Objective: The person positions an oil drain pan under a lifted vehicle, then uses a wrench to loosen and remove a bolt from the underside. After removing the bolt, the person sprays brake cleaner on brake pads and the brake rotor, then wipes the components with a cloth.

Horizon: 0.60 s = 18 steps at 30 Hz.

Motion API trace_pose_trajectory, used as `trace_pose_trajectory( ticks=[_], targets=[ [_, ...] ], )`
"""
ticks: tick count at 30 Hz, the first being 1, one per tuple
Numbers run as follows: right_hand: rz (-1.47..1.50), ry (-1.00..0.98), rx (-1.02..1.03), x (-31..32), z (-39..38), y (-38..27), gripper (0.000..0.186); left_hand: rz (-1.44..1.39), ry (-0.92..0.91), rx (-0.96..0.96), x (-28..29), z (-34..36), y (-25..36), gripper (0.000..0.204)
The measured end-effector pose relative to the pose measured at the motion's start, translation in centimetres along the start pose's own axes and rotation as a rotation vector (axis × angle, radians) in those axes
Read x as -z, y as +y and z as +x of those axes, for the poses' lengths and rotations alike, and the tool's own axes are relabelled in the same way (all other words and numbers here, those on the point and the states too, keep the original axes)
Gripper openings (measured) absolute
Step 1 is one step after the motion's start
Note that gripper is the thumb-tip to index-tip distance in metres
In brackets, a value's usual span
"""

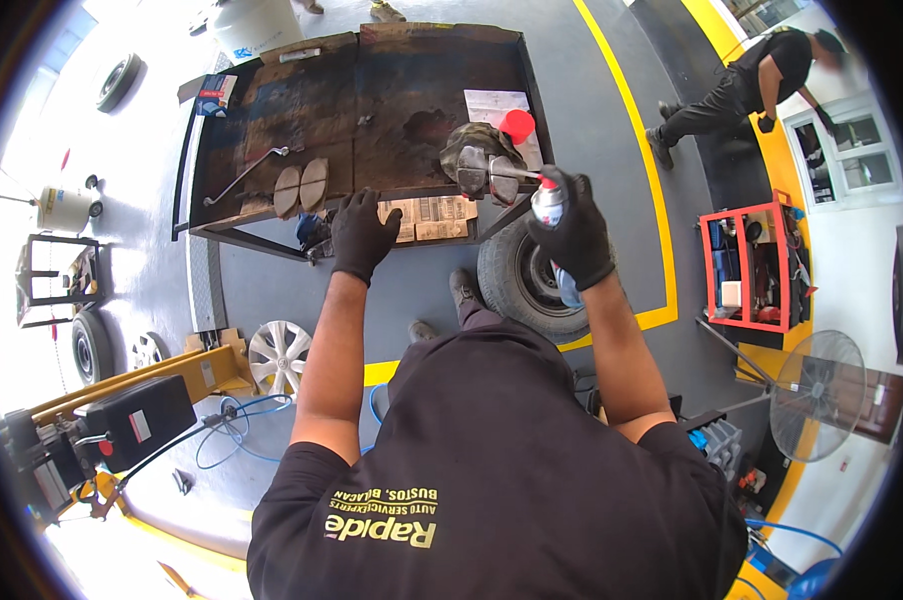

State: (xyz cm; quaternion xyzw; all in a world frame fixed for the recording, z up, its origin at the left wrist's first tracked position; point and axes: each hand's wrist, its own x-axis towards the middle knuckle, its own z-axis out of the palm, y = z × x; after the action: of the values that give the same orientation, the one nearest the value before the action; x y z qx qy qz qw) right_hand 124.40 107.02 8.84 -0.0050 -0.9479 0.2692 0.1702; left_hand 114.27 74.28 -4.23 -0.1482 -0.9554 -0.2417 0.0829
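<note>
My left hand (364, 228), in a black glove, rests at the near edge of the stained metal work table (382, 85) with its fingers apart. My right hand (580, 225), also gloved, grips a spray can (548, 206) whose red top and nozzle point at brake pads (502, 186) on a dark crumpled rag (472, 140). Two other pads (302, 186) lie left of my left hand, beside a long metal wrench (240, 180). A red cap (518, 124) sits on a pale sheet behind the rag. Brown cardboard (432, 215) shows below the table edge.
A wheel (507, 280) lies on the floor under my right arm. A co-worker (732, 105) bends at the right near a red tool cart (717, 270) and fan (817, 395). At left are yellow lift equipment (222, 365), a hubcap (280, 357) and blue hoses (227, 435).
</note>
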Motion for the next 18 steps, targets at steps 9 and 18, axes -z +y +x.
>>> trace_pose_trajectory(
  ticks=[9,18],
  targets=[
    [0.015,-0.165,0.078,-1.4,-0.3,-0.2,0.077,0.013,-0.029,-0.003,-0.1,-0.1,-0.3,0.048],
    [-0.082,-0.234,0.043,1.7,-3.2,2.2,0.073,-0.003,-0.082,-0.007,-0.1,0.0,-0.5,0.050]
  ],
)
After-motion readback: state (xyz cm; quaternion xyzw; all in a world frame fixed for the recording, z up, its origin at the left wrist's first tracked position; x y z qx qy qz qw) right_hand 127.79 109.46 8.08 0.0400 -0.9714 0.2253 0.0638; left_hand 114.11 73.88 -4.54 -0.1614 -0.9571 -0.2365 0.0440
